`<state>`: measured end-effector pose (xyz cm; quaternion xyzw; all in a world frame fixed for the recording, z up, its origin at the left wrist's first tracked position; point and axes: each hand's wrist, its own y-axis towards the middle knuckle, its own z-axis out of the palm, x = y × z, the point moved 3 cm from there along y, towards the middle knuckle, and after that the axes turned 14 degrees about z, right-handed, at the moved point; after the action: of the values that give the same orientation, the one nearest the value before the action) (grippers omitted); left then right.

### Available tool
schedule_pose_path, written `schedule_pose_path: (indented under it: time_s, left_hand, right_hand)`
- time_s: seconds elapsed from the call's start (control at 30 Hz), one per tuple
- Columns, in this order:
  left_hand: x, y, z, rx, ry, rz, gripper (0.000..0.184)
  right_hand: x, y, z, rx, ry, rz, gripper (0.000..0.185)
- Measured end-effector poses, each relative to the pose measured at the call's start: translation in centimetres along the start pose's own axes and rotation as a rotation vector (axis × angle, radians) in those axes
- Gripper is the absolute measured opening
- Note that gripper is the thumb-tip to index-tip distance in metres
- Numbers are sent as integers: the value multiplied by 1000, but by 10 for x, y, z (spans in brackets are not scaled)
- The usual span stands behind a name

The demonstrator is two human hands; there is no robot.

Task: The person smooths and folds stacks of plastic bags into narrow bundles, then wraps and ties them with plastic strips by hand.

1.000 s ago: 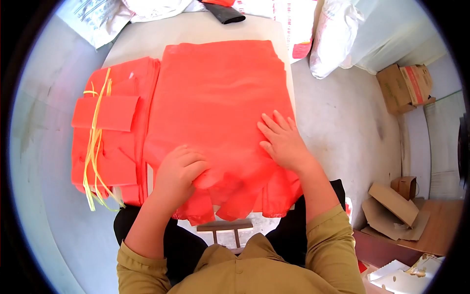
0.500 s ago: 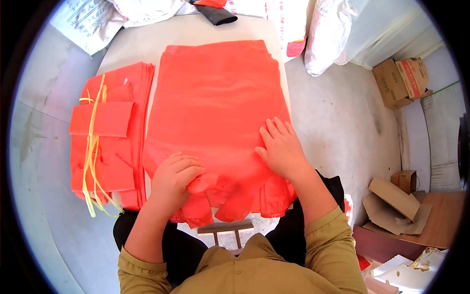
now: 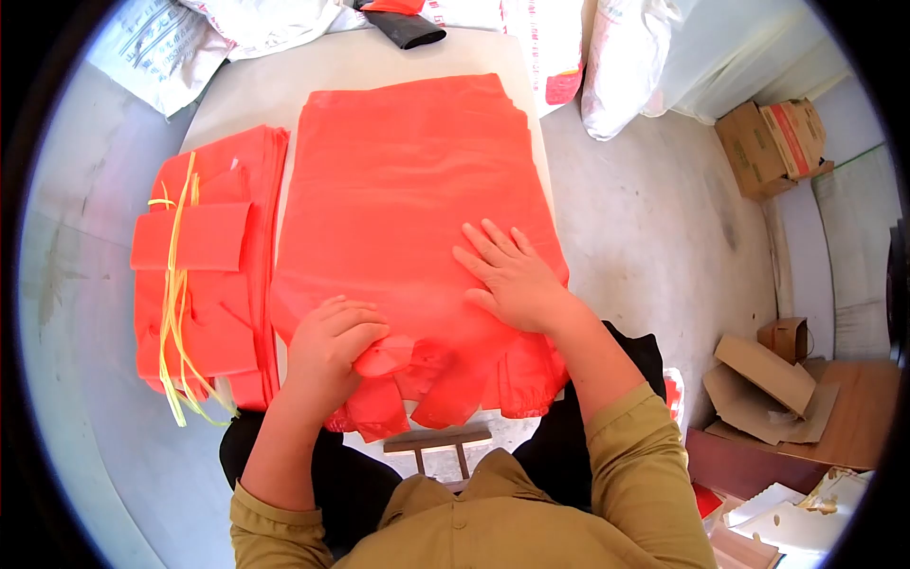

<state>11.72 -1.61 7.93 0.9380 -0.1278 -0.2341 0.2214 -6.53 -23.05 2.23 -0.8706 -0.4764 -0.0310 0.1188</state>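
A stack of thin red plastic sheets or bags (image 3: 408, 180) lies flat on the pale table (image 3: 256, 85), its cut, loose flaps hanging over the near edge. My right hand (image 3: 512, 283) rests on the stack's right part, fingers spread. At the near left corner my left hand (image 3: 332, 343) lies with its fingers bent and close together against the red plastic; whether they pinch a layer is hidden. Left of the stack is a folded red bundle (image 3: 223, 294) with yellow strings (image 3: 173, 284) across it.
White sacks (image 3: 626, 66) stand beyond the table, and a black item (image 3: 408, 30) lies at its far edge. Cardboard boxes (image 3: 773, 147) are at the right. An opened carton (image 3: 763, 389) lies lower right. Below the near edge is a wooden stool (image 3: 439, 443).
My right hand has slid left across the stack, away from its right edge, and its fingers have spread. My left hand stays at the near left corner. The view has shifted slightly.
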Motion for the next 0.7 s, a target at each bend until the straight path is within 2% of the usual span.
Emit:
schedule_pose_path:
  time_s: [0.23, 0.33, 0.53, 0.7]
  left_hand:
    - [3, -4, 0, -23, -9, 25, 26]
    - [0, -1, 0, -7, 0, 13, 26]
    - [0, -2, 0, -17, -20, 8, 28]
    - [-1, -2, -1, -19, -25, 10, 28]
  right_hand:
    - [10, -8, -15, 128, -97, 180, 65]
    - [9, -8, -14, -87, 1, 85, 66]
    - [-3, 5, -4, -78, -42, 174, 63]
    - [-6, 1, -10, -224, 7, 174, 51]
